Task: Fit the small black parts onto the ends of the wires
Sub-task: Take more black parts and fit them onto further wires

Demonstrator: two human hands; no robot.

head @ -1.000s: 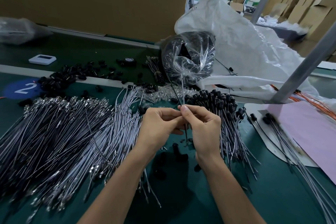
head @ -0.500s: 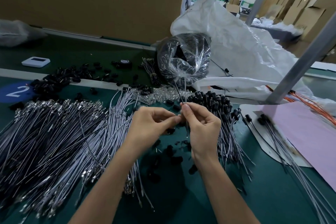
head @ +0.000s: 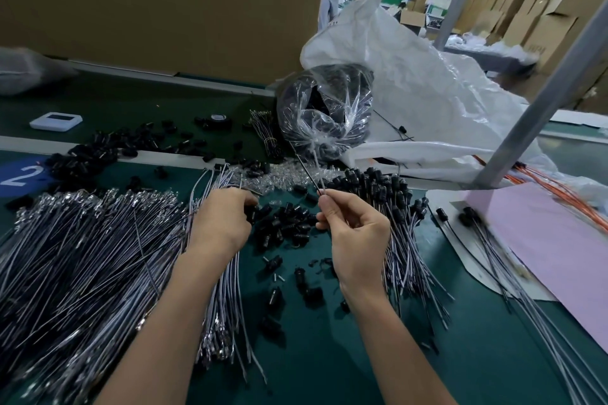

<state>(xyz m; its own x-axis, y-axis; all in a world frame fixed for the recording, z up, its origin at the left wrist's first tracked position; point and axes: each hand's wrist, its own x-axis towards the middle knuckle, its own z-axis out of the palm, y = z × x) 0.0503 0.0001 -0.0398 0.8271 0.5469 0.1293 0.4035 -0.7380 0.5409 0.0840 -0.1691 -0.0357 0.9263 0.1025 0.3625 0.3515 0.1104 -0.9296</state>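
My right hand [head: 353,235] pinches a thin pair of wires [head: 312,171] between thumb and forefinger, their ends pointing up and away. My left hand [head: 222,219] reaches palm down to the small heap of loose black parts [head: 286,223] in the middle of the green table; its fingertips are curled at the heap's left edge, and whether they hold a part is hidden. A big spread of bare grey wires [head: 82,256] lies to the left. Wires with black parts fitted [head: 391,204] lie heaped behind and right of my right hand.
A knotted clear bag of black parts [head: 324,108] and a white sack [head: 411,82] stand behind. More black parts [head: 98,151] lie at the back left by a white device [head: 56,121]. A pink sheet [head: 552,253], a grey post [head: 539,99] and orange wires [head: 559,194] are right.
My hands have come apart. The left hand has dropped away from the wires to the heap of black parts, while the right hand keeps the wires pinched and upright.
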